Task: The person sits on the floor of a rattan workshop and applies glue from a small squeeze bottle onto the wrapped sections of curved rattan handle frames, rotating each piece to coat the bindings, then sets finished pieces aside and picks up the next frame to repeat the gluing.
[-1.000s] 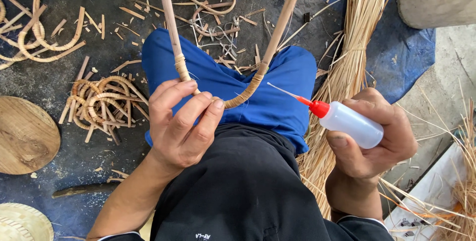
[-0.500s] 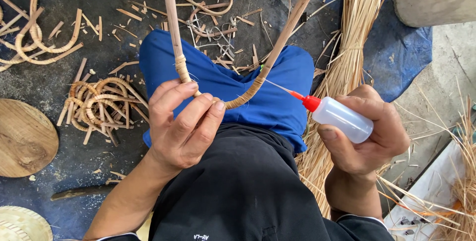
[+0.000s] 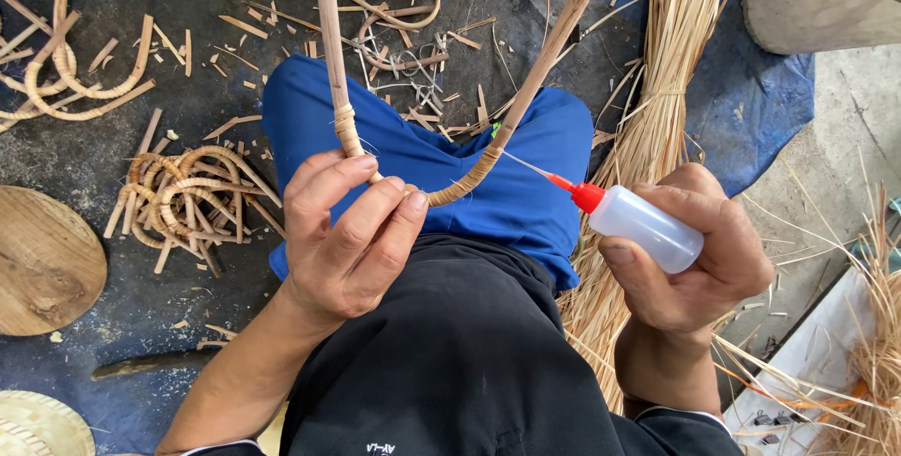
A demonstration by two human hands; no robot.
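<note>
Centrally, a bent rattan cane (image 3: 488,151) is pinched at the bottom of its curve by the left hand (image 3: 347,235), whose fingers (image 3: 371,226) are closed over it, so that its two arms rise away from the hand in a U shape. One small squeeze bottle (image 3: 648,228) of pale plastic with a red nozzle is gripped in the right hand (image 3: 699,264), the fingers being wrapped around its body; its thin needle tip is laid against the wrapped binding on the right arm of the cane. What the bottle contains cannot be made out. Both hands are held above blue trousers (image 3: 488,198). One coil of rattan strips (image 3: 192,198) is seen on the dark floor to the left, beside one round wooden disc (image 3: 42,264). One bundle of straw-coloured fibre (image 3: 657,128) is laid to the right.
</note>
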